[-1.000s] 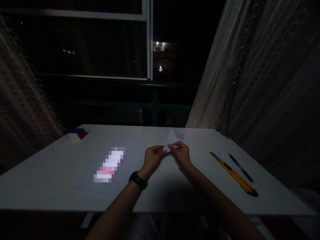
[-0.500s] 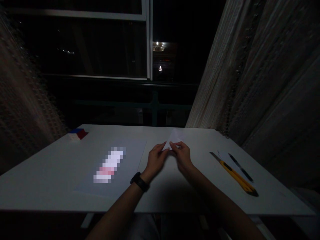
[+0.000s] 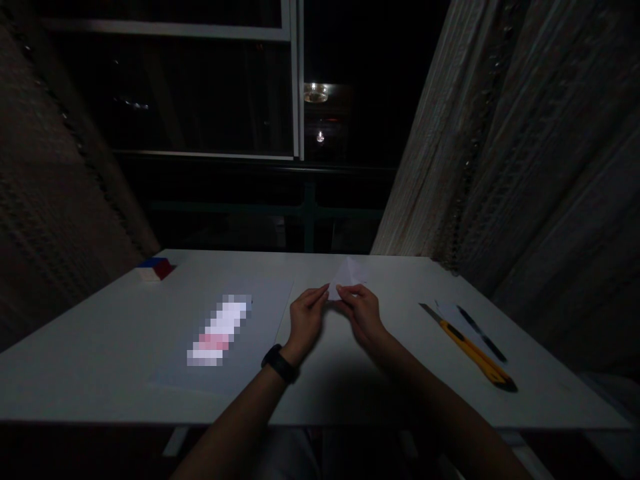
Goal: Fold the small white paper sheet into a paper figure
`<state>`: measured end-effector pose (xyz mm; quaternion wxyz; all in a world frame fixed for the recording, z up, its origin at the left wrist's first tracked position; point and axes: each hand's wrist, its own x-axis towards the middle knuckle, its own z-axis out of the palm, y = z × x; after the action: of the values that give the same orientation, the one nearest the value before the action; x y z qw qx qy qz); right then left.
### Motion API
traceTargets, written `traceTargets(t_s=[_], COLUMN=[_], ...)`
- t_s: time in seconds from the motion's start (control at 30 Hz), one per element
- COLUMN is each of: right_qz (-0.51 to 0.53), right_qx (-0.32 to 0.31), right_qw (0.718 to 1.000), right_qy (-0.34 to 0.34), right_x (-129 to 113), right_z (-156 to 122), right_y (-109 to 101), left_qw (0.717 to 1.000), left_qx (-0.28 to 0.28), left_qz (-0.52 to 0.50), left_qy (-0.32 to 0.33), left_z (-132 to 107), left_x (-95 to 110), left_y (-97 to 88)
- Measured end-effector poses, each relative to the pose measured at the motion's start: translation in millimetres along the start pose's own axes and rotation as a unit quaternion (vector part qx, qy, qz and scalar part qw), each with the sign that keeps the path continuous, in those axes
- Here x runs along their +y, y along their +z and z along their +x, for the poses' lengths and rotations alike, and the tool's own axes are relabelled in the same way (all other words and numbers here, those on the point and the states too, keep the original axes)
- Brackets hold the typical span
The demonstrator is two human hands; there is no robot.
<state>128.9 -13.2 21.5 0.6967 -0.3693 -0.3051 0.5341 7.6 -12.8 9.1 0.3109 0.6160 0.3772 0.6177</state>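
Observation:
A small folded piece of white paper (image 3: 350, 272), pointed at its far end, is held just above the table. My left hand (image 3: 306, 320), with a black watch (image 3: 279, 364) on its wrist, pinches the paper's left corner between thumb and fingers. On the near right edge my right hand (image 3: 364, 312) grips it, thumb on top and fingers beneath. A crease runs down the paper from its tip. The fingers partly hide the near edge.
On the white table (image 3: 400, 393), a yellow utility knife (image 3: 470, 350) with its blade out lies right, beside a black pen (image 3: 483, 335) on a paper strip. At left, a bright pixelated rectangle (image 3: 220, 330) lies on a paper sheet (image 3: 175, 373). A colored cube (image 3: 154, 269) sits far left.
My left hand has shifted slightly left and its thumb has drawn back from the near edge. More of the folded paper shows, with its crease now visible.

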Motion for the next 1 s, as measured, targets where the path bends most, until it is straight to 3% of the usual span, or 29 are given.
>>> traceTargets(t_s=[0.3,0.63,1.0], right_qz=[-0.008,-0.016,-0.051], right_qx=[0.029,0.007,0.014], right_qw=[0.999,1.000,0.997], right_qy=[-0.016,-0.015,-0.062], right_x=[1.5,4.8,4.6], right_z=[0.3,-6.1,-6.9], right_y=[2.6,8.0,10.2], left_qw=[0.999,0.997,0.998], left_qx=[-0.014,0.005,0.019], left_qz=[0.034,0.055,0.036], left_qy=[0.032,0.051,0.053], left_z=[-1.2,-2.0,-2.7], left_x=[1.4,1.9,0.1], left_y=[1.7,1.3,1.9])
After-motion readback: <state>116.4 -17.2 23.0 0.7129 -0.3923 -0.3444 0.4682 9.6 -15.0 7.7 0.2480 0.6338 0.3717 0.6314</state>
